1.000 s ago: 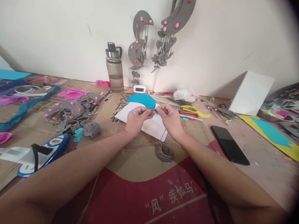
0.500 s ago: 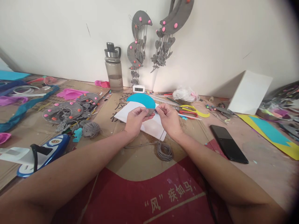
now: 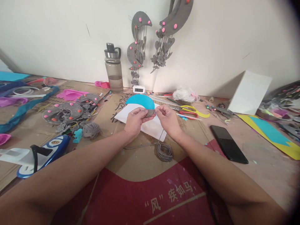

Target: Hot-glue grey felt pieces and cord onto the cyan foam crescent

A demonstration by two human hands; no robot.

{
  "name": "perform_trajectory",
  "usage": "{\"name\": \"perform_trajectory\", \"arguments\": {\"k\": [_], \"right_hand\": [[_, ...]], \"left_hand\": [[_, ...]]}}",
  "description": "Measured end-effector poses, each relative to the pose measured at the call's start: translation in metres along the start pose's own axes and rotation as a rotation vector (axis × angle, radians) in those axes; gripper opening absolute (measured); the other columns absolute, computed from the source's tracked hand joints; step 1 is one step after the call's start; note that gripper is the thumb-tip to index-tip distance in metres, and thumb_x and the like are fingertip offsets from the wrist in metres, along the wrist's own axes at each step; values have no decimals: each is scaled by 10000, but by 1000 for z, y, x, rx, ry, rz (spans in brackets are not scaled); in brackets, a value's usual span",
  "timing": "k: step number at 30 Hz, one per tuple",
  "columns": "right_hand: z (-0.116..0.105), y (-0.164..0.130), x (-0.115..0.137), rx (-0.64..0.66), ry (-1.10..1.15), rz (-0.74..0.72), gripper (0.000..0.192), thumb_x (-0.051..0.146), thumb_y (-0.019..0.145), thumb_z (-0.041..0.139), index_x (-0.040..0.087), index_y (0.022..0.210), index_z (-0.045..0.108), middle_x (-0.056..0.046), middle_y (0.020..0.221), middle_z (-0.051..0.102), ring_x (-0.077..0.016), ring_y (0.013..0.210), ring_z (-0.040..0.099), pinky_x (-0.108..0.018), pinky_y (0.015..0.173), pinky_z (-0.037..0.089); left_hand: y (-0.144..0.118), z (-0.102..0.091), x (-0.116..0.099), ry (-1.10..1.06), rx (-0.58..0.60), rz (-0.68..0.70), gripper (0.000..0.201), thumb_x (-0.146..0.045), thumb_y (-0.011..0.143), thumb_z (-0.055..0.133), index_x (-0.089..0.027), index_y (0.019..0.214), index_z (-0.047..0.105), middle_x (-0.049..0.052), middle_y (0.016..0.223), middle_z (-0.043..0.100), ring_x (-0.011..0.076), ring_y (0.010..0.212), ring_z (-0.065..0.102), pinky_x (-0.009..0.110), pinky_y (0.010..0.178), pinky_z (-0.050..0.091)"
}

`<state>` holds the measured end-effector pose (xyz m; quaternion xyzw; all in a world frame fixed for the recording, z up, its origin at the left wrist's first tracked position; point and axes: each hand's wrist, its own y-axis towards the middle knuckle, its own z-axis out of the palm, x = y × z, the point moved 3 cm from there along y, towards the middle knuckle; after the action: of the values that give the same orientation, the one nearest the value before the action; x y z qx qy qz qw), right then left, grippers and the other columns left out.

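Observation:
A blue crescent (image 3: pixel 140 100) is pinched at its lower right end by my left hand (image 3: pixel 136 122), thumb on top. Grey yarn (image 3: pixel 150 113) covers that end in a short band. Close beside it, my right hand (image 3: pixel 169 121) is closed, thumb against fingers, on the grey yarn strand (image 3: pixel 161 135). The strand runs down to a loose yarn coil (image 3: pixel 164 152) on the cardboard (image 3: pixel 138 165). Under both hands lies a white sheet (image 3: pixel 153 128). The yarn right at my fingertips is mostly hidden.
A water bottle (image 3: pixel 114 70) and small clock (image 3: pixel 138 89) stand by the wall. Scissors (image 3: pixel 188 109) lie beyond my right hand, a phone (image 3: pixel 228 144) to its right. At left are grey decorated crescents (image 3: pixel 63 113), a yarn ball (image 3: pixel 91 129) and a blue-and-white tool (image 3: pixel 55 147).
My right hand has shifted slightly left, bringing its fingertips nearer the crescent's wrapped end. My left hand still holds the crescent, and the view has shifted a little.

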<state>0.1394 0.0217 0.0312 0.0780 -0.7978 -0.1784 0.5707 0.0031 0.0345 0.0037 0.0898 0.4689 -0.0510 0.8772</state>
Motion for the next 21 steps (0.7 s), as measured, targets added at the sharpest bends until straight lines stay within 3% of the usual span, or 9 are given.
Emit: {"name": "perform_trajectory", "arguments": {"k": [9, 16, 21], "right_hand": [[5, 0, -4, 61, 207, 199, 253, 453, 722, 601, 208, 738, 540, 62, 550, 494, -73, 456, 366, -232, 447, 281], [6, -3, 3, 55, 157, 141, 226, 421, 746, 593, 201, 738, 542, 50, 583, 505, -73, 488, 407, -226, 465, 321], [5, -3, 4, 37, 93, 124, 207, 399, 769, 572, 197, 738, 547, 32, 602, 537, -91, 526, 472, -235, 500, 384]], "left_hand": [[3, -2, 0, -59, 40, -37, 193, -213, 672, 712, -150, 694, 530, 37, 749, 705, 182, 761, 709, 407, 863, 560], [3, 0, 1, -11, -21, -19, 234, -244, 690, 725, -157, 760, 520, 3, 721, 653, 134, 732, 674, 379, 851, 565], [0, 3, 4, 135, -51, 118, 291, -256, 699, 734, -181, 818, 480, -22, 765, 610, 118, 757, 636, 362, 822, 561]]}}
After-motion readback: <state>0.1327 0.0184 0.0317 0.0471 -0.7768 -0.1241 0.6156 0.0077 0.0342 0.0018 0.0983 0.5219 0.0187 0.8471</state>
